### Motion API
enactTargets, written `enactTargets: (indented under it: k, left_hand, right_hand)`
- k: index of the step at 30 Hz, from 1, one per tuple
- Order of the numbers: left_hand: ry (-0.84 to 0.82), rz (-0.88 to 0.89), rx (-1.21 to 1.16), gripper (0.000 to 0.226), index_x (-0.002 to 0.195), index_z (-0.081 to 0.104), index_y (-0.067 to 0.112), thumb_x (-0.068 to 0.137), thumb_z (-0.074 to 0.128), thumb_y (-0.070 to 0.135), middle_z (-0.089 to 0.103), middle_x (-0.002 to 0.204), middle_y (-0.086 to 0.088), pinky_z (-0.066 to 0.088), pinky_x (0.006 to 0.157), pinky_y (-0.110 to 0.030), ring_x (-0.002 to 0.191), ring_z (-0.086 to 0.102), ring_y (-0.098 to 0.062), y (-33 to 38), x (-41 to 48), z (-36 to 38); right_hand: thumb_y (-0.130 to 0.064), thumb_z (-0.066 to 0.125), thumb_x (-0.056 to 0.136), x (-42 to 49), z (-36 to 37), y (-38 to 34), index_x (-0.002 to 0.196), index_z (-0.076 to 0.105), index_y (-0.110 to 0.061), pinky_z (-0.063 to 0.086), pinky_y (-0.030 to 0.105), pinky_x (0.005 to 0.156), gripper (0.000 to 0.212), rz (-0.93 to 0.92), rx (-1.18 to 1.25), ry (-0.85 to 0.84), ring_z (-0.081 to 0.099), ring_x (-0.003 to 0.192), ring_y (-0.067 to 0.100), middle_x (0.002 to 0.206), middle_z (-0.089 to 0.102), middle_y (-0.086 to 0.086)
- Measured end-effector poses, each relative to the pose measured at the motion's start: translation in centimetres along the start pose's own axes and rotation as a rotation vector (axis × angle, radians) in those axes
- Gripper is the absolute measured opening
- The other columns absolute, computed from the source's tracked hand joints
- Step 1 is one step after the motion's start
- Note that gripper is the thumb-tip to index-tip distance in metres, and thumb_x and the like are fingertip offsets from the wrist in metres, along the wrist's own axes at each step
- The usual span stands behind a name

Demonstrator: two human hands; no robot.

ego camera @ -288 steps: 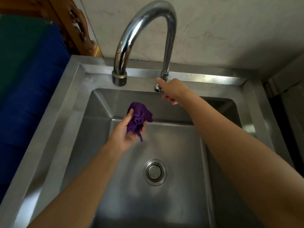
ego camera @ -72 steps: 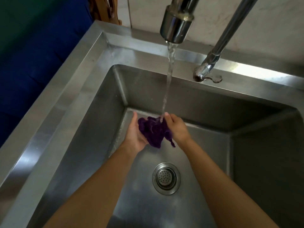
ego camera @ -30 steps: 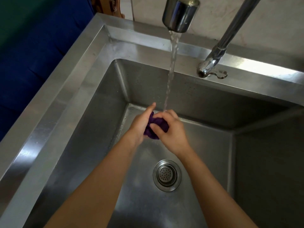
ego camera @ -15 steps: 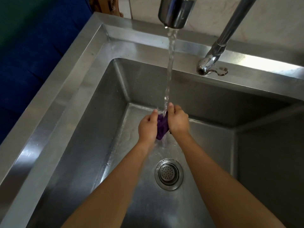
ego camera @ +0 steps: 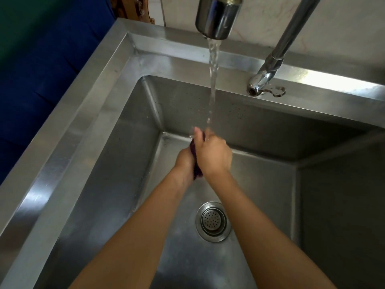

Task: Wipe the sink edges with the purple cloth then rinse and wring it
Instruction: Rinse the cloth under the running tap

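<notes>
The purple cloth [ego camera: 195,163] is squeezed between my two hands, with only a thin dark strip of it showing. My left hand [ego camera: 184,163] grips it from the left. My right hand [ego camera: 212,153] is closed over it from the right and covers most of it. Both hands are low inside the steel sink [ego camera: 93,113], under the stream of water [ego camera: 213,80] that falls from the faucet spout [ego camera: 217,16] onto them.
The faucet lever [ego camera: 265,86] sits on the back rim at the right. The drain strainer [ego camera: 213,221] lies in the basin floor just nearer than my hands. A blue surface [ego camera: 41,80] borders the sink on the left, a pale wall behind.
The hands have pressed closer, the right one sliding over the cloth, so less purple shows. Water keeps running. About ten seconds ago my right hand was at the lever.
</notes>
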State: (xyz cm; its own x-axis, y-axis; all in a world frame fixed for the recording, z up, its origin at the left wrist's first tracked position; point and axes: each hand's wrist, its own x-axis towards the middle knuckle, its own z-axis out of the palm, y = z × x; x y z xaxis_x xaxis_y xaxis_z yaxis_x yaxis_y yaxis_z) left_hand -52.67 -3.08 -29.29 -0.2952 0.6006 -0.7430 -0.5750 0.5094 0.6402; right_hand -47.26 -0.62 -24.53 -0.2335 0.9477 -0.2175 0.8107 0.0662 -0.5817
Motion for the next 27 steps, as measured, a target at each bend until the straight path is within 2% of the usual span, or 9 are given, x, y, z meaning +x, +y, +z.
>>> enactTargets:
  k: [2,5,11,15,17,19,22,25,27]
  left_hand:
    - [0.03,-0.001,0.06,0.049,0.051,0.046,0.02,0.093,0.043,0.044,0.043,0.037,0.003,0.023,0.038,-0.013,0.032,0.037,-0.011,-0.5,0.2,0.3]
    - [0.129,0.088,0.114,0.044,0.06,0.056,0.016,0.093,0.045,0.043,0.053,0.048,-0.002,0.027,0.033,-0.014,0.032,0.044,-0.011,-0.7,-0.1,0.4]
    - [0.234,0.131,0.035,0.035,0.088,0.068,0.014,0.086,0.053,0.045,0.071,0.085,-0.007,0.049,0.058,-0.026,0.074,0.067,-0.023,0.3,0.7,-0.9]
    - [0.116,0.12,-0.1,0.033,0.078,0.057,0.014,0.096,0.036,0.035,0.058,0.078,-0.008,0.046,0.069,-0.03,0.074,0.057,-0.022,0.7,0.5,-0.8]
    - [0.072,0.104,-0.077,0.042,0.068,0.057,0.013,0.098,0.03,0.027,0.055,0.064,-0.007,0.04,0.061,-0.027,0.061,0.052,-0.019,0.8,0.2,-0.2]
    - [0.111,0.064,0.056,0.046,0.053,0.054,0.015,0.094,0.041,0.031,0.051,0.044,-0.001,0.033,0.043,-0.018,0.039,0.047,-0.014,1.1,-0.4,0.3]
    - [0.225,0.156,0.268,0.042,0.059,0.054,0.016,0.095,0.043,0.036,0.059,0.06,-0.007,0.03,0.03,-0.015,0.039,0.051,-0.017,1.1,-0.9,1.2]
    - [0.245,0.307,0.307,0.043,0.062,0.055,0.016,0.094,0.046,0.043,0.061,0.065,-0.008,0.043,0.037,-0.022,0.049,0.058,-0.022,0.8,-1.7,1.4]
    - [0.293,0.384,0.329,0.041,0.064,0.057,0.016,0.091,0.05,0.045,0.064,0.07,-0.009,0.05,0.053,-0.028,0.063,0.062,-0.026,0.9,-1.2,1.1]
  right_hand:
    - [-0.044,0.028,0.098,1.2,0.0,0.5,0.097,0.063,-0.004,0.042,0.036,0.07,0.054,0.069,0.002,0.004,0.062,0.095,0.039,0.1,0.067,0.022]
    - [-0.042,0.029,0.098,2.5,0.3,1.9,0.096,0.065,-0.004,0.045,0.036,0.073,0.053,0.104,0.058,0.021,0.062,0.093,0.038,0.097,0.067,0.022]
    - [-0.04,0.038,0.096,0.1,-0.5,3.5,0.119,0.054,-0.022,0.059,0.04,0.068,0.034,0.061,0.542,-0.313,0.065,0.089,0.025,0.107,0.06,0.007]
    - [-0.049,0.054,0.086,-2.6,0.1,0.8,0.096,0.053,-0.018,0.045,0.028,0.072,0.033,-0.11,0.302,-0.09,0.055,0.081,0.02,0.099,0.05,0.006]
    - [-0.049,0.049,0.089,-1.8,0.1,-0.2,0.091,0.059,-0.014,0.042,0.03,0.067,0.037,-0.038,0.23,0.047,0.059,0.083,0.029,0.095,0.059,0.012]
    - [-0.046,0.043,0.092,0.3,0.1,0.0,0.085,0.065,-0.009,0.045,0.033,0.069,0.043,0.106,0.203,0.026,0.062,0.085,0.033,0.093,0.067,0.018]
    - [-0.034,0.045,0.09,3.2,-0.1,1.6,0.071,0.062,-0.008,0.048,0.034,0.069,0.037,0.297,0.315,-0.042,0.063,0.08,0.033,0.089,0.068,0.017]
    - [-0.035,0.044,0.092,3.9,0.1,2.9,0.085,0.064,-0.005,0.049,0.035,0.076,0.037,0.351,0.397,-0.043,0.062,0.085,0.032,0.093,0.065,0.018]
    - [-0.04,0.036,0.096,3.4,-0.2,3.6,0.092,0.063,-0.007,0.053,0.038,0.08,0.043,0.366,0.43,-0.118,0.063,0.082,0.032,0.094,0.064,0.017]
